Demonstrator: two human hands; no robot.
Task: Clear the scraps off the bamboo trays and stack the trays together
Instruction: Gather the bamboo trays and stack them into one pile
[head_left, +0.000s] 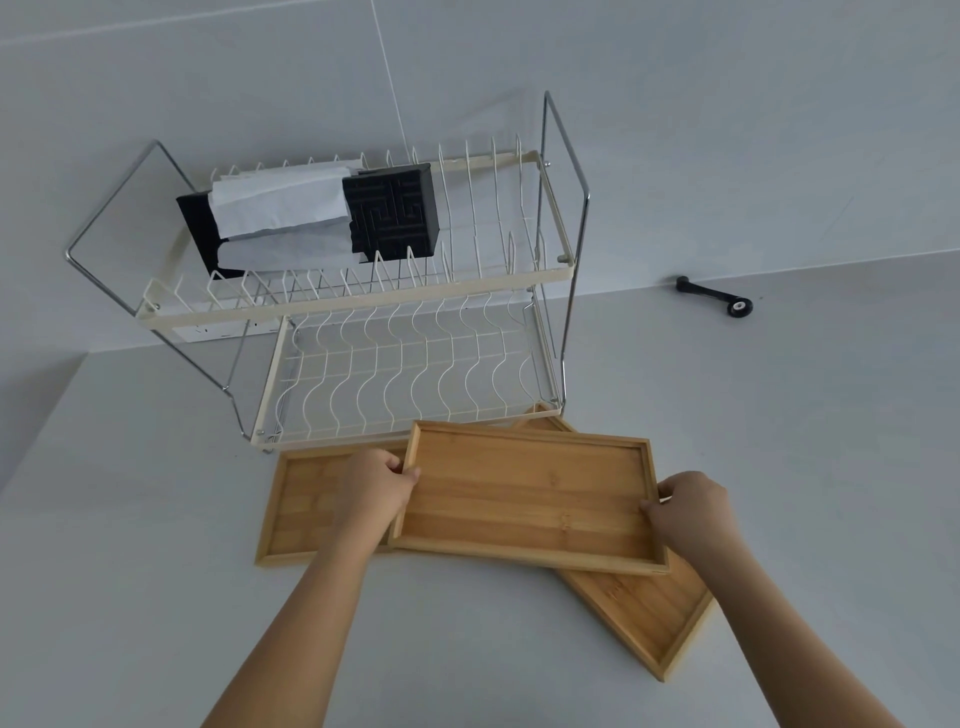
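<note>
The left hand and right hand are gripping the short ends of the top bamboo tray between them, overlapping 2 other trays beneath; squaring it level before lowering should help nesting

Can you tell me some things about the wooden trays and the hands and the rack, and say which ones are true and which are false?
1. Both hands hold the top rectangular bamboo tray, the left hand on its left end and the right hand on its right end. True.
2. The held tray has scraps lying in it. False: its surface shows no scraps.
3. There are three bamboo trays in view. True: a left bamboo tray and an angled right bamboo tray lie under it.
4. The black patterned tissue box sits on the lower shelf of the white wire dish rack. False: it is on the upper shelf.
</note>
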